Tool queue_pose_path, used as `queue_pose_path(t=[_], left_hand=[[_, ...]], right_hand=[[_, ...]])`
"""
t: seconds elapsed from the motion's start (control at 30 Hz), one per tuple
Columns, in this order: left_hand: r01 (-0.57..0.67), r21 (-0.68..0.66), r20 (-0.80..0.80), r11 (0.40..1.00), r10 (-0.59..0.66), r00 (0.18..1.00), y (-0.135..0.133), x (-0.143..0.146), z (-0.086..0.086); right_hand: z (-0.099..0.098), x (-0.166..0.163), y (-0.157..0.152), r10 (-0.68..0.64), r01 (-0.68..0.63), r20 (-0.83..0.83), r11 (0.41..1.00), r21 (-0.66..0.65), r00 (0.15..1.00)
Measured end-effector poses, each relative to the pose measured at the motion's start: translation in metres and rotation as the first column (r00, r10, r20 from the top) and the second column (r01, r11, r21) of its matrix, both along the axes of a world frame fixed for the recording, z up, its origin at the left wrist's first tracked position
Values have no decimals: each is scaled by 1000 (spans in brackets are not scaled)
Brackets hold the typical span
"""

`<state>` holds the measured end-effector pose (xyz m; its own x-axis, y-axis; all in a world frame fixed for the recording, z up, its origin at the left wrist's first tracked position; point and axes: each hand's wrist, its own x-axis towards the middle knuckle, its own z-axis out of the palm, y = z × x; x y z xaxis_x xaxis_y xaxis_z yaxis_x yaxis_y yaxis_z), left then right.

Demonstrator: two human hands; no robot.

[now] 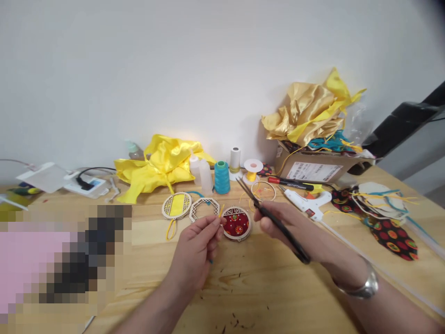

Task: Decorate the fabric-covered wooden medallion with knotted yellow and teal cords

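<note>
While left fingers (212, 228) pinch yellow cord (221, 211), red disc (238, 225) sits at their right; right fingers (267, 224) clasp scissors (283, 232)

"Can you read anything on the bench (239, 269)?"
"Not a word. The white label (314, 172) on the cardboard box (284, 158) carries dark print, too small to make out."
"And the red-and-black marker (291, 183)?"
"Pale lettering runs along its black part, too blurred to spell."
"The white glue gun (302, 202)?"
"A red patch (308, 212) on it; any print there is illegible."
</note>
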<state>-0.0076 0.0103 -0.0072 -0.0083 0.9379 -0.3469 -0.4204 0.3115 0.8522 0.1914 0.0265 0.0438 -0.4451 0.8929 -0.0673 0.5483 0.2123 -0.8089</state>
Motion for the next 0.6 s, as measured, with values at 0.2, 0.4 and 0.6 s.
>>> queue_pose_path(t=[0.2, 0.4, 0.6], left_hand=[[-16, -3, 31, 1000, 16, 999, -1, 1, 1], [9, 3, 9, 1000, -9, 1000, -3, 2, -1], [68, -9, -107, 998, -69, 992, -7, 6, -1]], right_hand=[[-22, 5, -9, 49, -40, 185, 998, -48, 981], [-21, 5, -10, 104, -97, 236, 994, -41, 966], [-21, 3, -10, 109, -106, 258, 994, -26, 960]])
